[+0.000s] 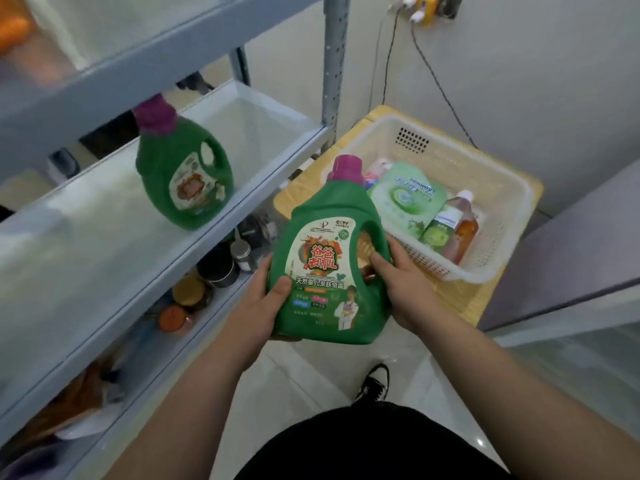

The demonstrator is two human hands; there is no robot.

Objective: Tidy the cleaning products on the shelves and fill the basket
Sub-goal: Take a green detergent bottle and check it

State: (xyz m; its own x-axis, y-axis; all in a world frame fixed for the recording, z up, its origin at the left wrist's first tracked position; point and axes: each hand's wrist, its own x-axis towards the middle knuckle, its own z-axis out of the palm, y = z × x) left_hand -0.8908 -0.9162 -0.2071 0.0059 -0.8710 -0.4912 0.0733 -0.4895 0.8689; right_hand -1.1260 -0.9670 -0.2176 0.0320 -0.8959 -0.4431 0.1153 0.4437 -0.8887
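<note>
I hold a green detergent bottle (329,268) with a purple cap in front of me, upright, label facing me. My left hand (265,306) grips its lower left side, thumb across the front. My right hand (403,285) grips the handle side, thumb at the handle hole. A second green bottle (181,171) of the same kind stands on the grey middle shelf (104,244). The white plastic basket (498,209) sits to the right on a wooden stand and holds a green refill pouch (403,199), an amber bottle (462,226) and a small green box (436,233).
A grey upright post (335,64) marks the shelf's right end. The lower shelf carries dark jars (221,268) and orange-lidded containers (180,306). Cables hang from a wall socket (424,8) behind the basket. A grey cabinet (571,258) stands at the right; my shoe (375,381) is on the tiled floor.
</note>
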